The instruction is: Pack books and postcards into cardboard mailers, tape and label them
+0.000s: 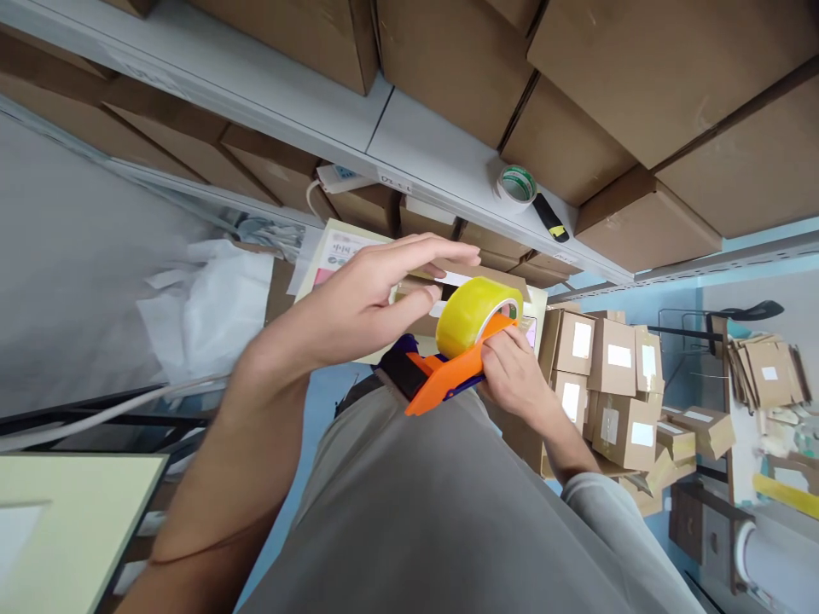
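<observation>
Center frame: right hand (513,368) clenched around orange tape dispenser (451,377); left hand (384,290), fingers parted, empty, near yellow tape roll (467,315).

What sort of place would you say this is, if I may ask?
Probably a packing or storage room: cardboard boxes line a shelf, cartons with white labels are stacked nearby, and the right hand holds a tape dispenser.

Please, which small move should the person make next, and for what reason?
Probably bring the left hand onto the cardboard box to steady it for taping. That hand looks open and holds nothing, near the box, while the right hand has the orange tape dispenser in its grip, with a yellow tape roll mounted on it.
</observation>
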`<state>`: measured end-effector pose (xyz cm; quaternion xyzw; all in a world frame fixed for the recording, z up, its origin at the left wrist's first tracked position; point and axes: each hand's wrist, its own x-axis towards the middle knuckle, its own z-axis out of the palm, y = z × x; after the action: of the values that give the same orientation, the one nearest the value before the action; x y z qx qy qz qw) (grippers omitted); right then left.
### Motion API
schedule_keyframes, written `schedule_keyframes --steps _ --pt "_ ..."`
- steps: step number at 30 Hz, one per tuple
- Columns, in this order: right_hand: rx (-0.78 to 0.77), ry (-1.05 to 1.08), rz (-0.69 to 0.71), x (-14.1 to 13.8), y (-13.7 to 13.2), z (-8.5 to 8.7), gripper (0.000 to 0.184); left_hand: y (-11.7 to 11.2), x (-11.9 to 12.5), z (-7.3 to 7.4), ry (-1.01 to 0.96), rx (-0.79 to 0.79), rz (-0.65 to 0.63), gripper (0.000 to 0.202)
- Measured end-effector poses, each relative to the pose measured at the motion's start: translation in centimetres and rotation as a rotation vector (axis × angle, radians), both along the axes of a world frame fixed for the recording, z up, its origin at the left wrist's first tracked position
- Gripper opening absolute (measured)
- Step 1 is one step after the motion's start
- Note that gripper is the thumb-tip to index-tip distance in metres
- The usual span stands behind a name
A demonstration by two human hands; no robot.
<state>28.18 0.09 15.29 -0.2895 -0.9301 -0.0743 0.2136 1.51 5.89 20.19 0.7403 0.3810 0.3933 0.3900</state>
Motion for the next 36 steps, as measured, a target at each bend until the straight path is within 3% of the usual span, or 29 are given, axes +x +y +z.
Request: schedule_keyframes --steps 3,12,16,22,27,36 --pt "0.019 -0.007 0.012 0.1 0.0 0.4 0.023 0.1 0.1 -0.1 -0.056 0.016 -0.026 0.049" --pt "0.055 -0.055 -0.029 0.7 0.0 0.4 0.032 -0.7 0.5 0.5 -0.016 0.053 0.073 0.035" --pt "0.066 -0.044 -0.026 0.6 0.1 0.8 0.032 -0.4 0.9 0.3 -0.006 0.122 0.023 0.035" --pt "0.040 -0.019 -0.016 0.8 0.1 0.7 0.028 -0.8 1.1 0.0 0.005 0.091 0.061 0.032" --pt "-0.031 -0.074 -0.018 1.4 -0.2 -0.1 0.027 -0.7 1.2 -0.2 -0.047 0.103 0.066 0.033" --pt "0.011 -0.190 -0.072 1.1 -0.3 -0.2 0.027 -0.9 2.2 -0.3 -0.027 0.035 0.033 0.045"
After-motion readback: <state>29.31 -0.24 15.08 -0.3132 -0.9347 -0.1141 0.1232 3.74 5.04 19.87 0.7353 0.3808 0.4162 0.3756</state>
